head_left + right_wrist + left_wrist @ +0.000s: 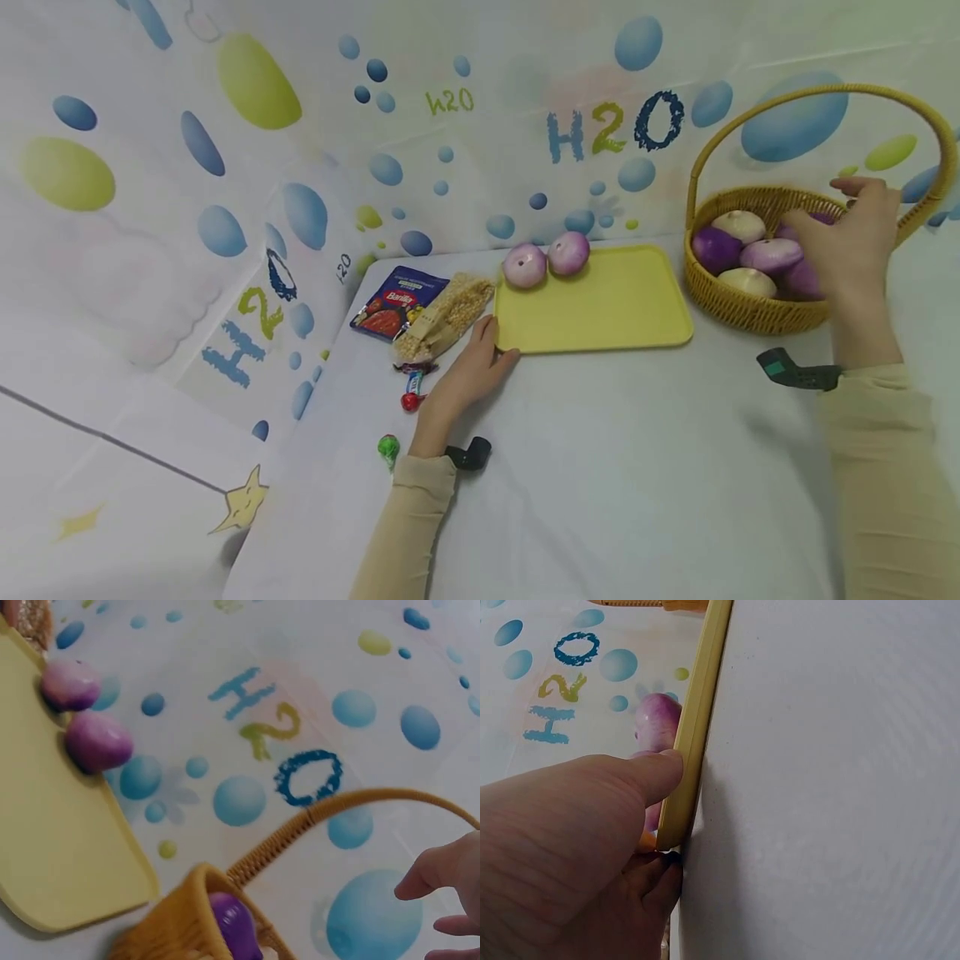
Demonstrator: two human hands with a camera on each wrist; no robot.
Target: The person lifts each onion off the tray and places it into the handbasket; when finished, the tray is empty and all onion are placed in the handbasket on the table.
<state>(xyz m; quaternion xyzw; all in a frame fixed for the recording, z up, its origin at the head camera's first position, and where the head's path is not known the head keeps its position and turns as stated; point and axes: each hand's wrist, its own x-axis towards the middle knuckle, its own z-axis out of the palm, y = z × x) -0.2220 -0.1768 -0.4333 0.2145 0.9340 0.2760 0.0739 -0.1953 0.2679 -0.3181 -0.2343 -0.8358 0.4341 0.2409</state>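
The left hand (474, 367) holds the near left corner of a yellow tray (600, 312). In the left wrist view its thumb (660, 774) lies against the tray's front rim, with the other fingers round the corner. Two purple onions (568, 253) sit side by side at the tray's back left. Over the right side of a wicker basket (750, 315) hovers the right hand (855, 242), its fingers apart and nothing seen in them. Purple and white onions (771, 256) fill the basket; this hand hides some of them. In the right wrist view the hand (450, 892) is partly cut off.
Left of the tray lie a blue Barilla pouch (401, 302) and a clear bag of beige grains (446, 317). Nearer are a red lollipop (409, 402) and a green lollipop (387, 447). The basket's tall handle (825, 88) arches above it, before a patterned wall covering.
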